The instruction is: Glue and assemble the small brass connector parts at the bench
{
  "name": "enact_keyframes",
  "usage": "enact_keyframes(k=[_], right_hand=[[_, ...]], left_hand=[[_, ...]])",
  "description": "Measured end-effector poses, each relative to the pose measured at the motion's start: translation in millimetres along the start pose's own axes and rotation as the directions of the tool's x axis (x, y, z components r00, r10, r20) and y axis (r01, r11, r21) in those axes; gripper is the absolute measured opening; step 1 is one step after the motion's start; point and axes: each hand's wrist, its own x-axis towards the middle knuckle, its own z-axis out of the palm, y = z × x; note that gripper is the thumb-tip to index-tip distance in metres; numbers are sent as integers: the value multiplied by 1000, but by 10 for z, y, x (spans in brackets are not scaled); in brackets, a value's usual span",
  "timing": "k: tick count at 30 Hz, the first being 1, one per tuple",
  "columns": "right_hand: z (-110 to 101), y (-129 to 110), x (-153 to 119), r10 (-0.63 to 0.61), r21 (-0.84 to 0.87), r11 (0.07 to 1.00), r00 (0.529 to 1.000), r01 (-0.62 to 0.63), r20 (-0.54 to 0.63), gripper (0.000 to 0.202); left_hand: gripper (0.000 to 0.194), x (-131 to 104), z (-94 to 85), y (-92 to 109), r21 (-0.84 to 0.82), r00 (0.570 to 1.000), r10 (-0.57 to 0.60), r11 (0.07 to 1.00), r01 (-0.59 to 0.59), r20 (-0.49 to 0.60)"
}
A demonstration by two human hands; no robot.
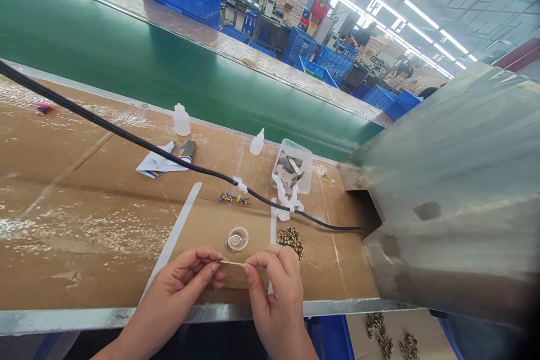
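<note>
My left hand (pixel 183 281) pinches a tiny dark part (pixel 218 261) between thumb and fingertips; its kind is too small to make out. Between thumb and index finger, my right hand (pixel 278 284) grips a thin wooden stick (pixel 232 262), whose far tip meets that part. Just beyond the hands sits a small round clear cup (pixel 237 239). A heap of small gold-and-black metal parts (pixel 291 242) lies past my right hand. Farther back, several small parts with blue bits (pixel 233 198) form a short row.
A black cable (pixel 139 145) crosses above the cardboard-covered table (pixel 105 236). At the back stand two white squeeze bottles (pixel 181 120) and a clear plastic tub (pixel 292 166), with a folded cloth (pixel 166 158) nearby. Beyond runs a green conveyor belt (pixel 169 67); a metal housing (pixel 455 191) borders the right.
</note>
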Motion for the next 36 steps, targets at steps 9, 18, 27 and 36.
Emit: enact_keyframes(k=[9, 18, 27, 36], right_hand=[[-37, 106, 73, 7, -23, 1000, 996, -9, -94, 9], [100, 197, 227, 16, -224, 974, 998, -28, -53, 9], [171, 204, 216, 18, -164, 986, 999, -23, -31, 9], [-24, 162, 88, 163, 166, 973, 987, -161, 3, 16]], left_hand=[[22, -3, -4, -60, -7, 1000, -12, 1000, 12, -22], [25, 23, -1, -63, -13, 999, -14, 1000, 13, -38], [29, 31, 18, -25, -49, 998, -32, 998, 29, -61], [30, 19, 40, 2, -77, 996, -53, 996, 47, -76]])
